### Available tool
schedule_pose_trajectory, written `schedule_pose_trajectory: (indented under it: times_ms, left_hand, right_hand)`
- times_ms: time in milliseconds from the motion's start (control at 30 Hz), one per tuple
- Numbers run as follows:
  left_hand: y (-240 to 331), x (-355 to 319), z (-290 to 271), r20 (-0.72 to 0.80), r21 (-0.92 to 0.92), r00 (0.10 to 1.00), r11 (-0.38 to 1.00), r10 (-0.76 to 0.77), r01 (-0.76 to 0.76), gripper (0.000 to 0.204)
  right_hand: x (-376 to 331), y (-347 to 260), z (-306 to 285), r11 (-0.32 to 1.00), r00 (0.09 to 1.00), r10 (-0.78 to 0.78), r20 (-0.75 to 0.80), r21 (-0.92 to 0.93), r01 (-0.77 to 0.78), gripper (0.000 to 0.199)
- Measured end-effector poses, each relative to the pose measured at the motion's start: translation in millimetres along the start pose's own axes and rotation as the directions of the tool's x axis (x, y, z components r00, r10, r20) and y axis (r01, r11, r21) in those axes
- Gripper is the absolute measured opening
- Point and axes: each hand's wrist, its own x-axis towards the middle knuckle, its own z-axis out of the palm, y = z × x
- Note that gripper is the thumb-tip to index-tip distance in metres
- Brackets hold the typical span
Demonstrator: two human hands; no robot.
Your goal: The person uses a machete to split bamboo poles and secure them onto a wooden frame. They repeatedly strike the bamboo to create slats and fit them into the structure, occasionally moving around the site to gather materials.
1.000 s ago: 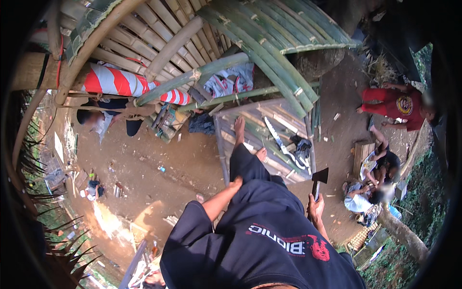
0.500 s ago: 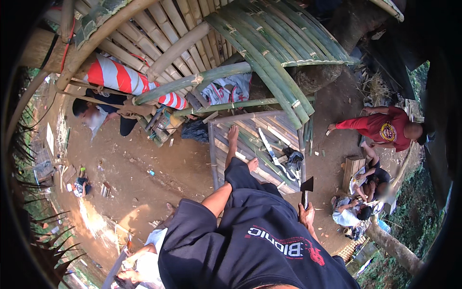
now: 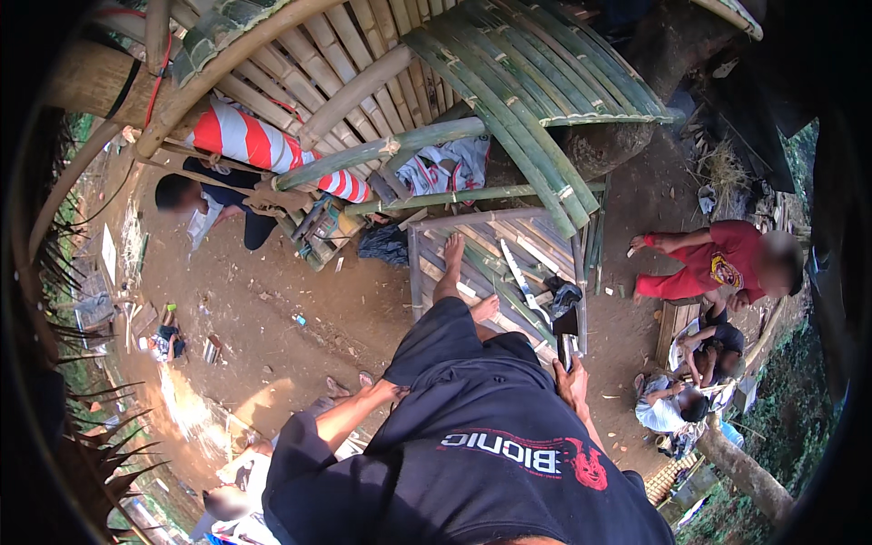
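In my right hand point(image 3: 570, 381), the fingers wrap round the handle of a small hatchet point(image 3: 565, 329) with a dark, flat blade pointing away from me. My left hand point(image 3: 387, 391) rests against the dark shorts point(image 3: 436, 338) at my hip, its fingers mostly hidden. Beneath my bare feet is a bamboo slat platform point(image 3: 423, 272). A handsaw point(image 3: 520, 275) with a long pale blade lies on the slats, beside a crumpled black plastic bag point(image 3: 564, 295) just beyond the hatchet.
Green split-bamboo slats point(image 3: 536, 82) overhang ahead, with a bamboo pole point(image 3: 391, 150) below them. A person in red point(image 3: 727, 263) stands at the right, near two seated people. Another person point(image 3: 222, 200) crouches at the left. A trunk point(image 3: 745, 472) crosses the lower right.
My left hand has come into sight at my hip. The hatchet has shifted slightly left and away from me, its blade now seen more edge-on. The person in red has turned.
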Motion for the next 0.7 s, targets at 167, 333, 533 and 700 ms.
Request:
schedule_pose_trajectory:
  times_ms: [167, 333, 533, 700]
  left_hand:
    - [2.7, -34.9, 3.9, -0.558, -0.246, 0.824, 0.968, -0.102, -0.047, 0.018]
    - [37.1, -16.2, -127.1, -0.9, -0.257, 0.38, 0.964, -0.213, -0.069, 0.013]
    - [76.8, 152.8, -342.6, -0.936, -0.257, 0.345, 0.802, -0.068, -0.539, 0.02]
    - [77.1, 292.4, -539.8, -0.984, -0.085, 0.175, 0.767, 0.036, -0.636, 0.021]
  right_hand:
    - [9.6, -36.6, -8.9, 0.996, 0.996, -0.084, 0.024, -0.028, 0.084, 0.048]
    - [12.8, -106.1, -25.9, 0.986, 0.988, -0.152, 0.004, 0.069, 0.151, 0.047]
    - [108.2, -213.7, -11.1, 0.901, 0.943, -0.33, -0.046, 0.281, 0.329, 0.034]
    - [213.6, -341.6, -17.9, 0.705, 0.883, -0.469, -0.035, 0.587, 0.398, 0.028]
